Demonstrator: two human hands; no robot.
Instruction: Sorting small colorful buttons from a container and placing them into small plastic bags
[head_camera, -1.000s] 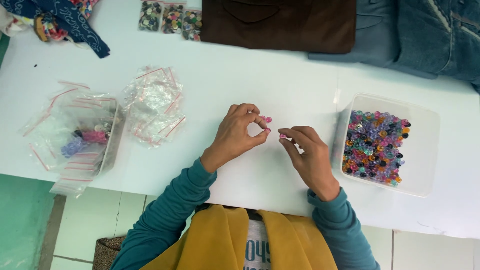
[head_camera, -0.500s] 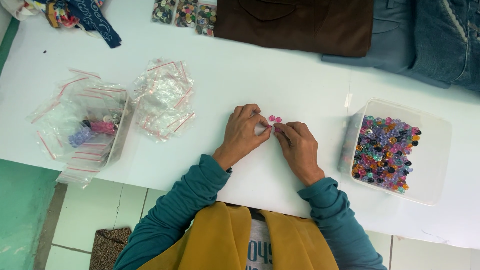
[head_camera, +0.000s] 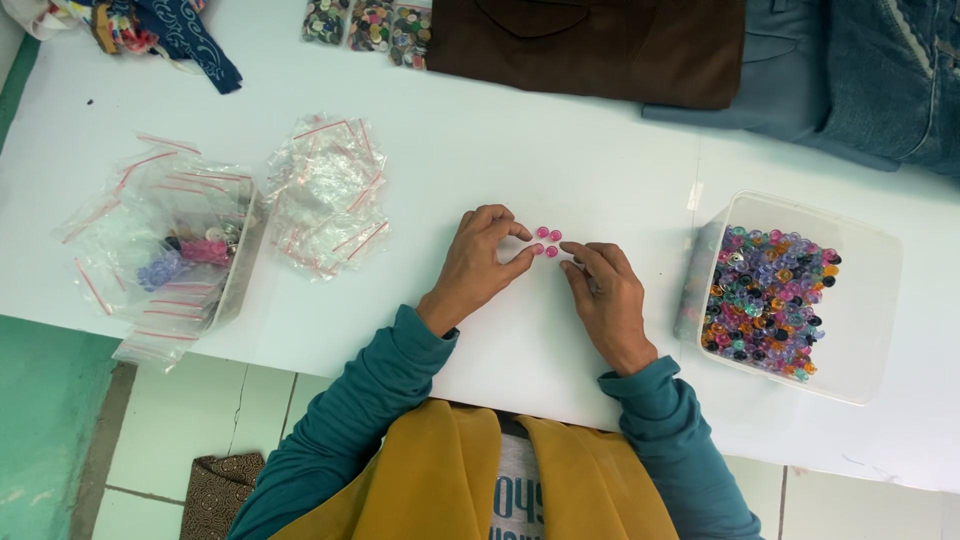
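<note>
A few small pink buttons (head_camera: 546, 241) lie in a cluster on the white table (head_camera: 520, 150). My left hand (head_camera: 483, 258) rests beside them on the left, its fingertips touching the nearest button. My right hand (head_camera: 602, 295) lies just right of the cluster, index finger stretched toward it, other fingers curled; whether it holds anything is hidden. A clear plastic tub (head_camera: 862, 300) full of mixed coloured buttons (head_camera: 765, 302) stands to the right of my right hand.
A clear container (head_camera: 215, 290) with filled small bags sits at the left, with a pile of empty zip bags (head_camera: 325, 195) beside it. Brown fabric (head_camera: 590, 45), blue jeans (head_camera: 850, 70) and packets of buttons (head_camera: 365, 22) lie along the far edge.
Both hands have come down onto the table and drawn together. The pink buttons held up between the fingers before now lie on the table.
</note>
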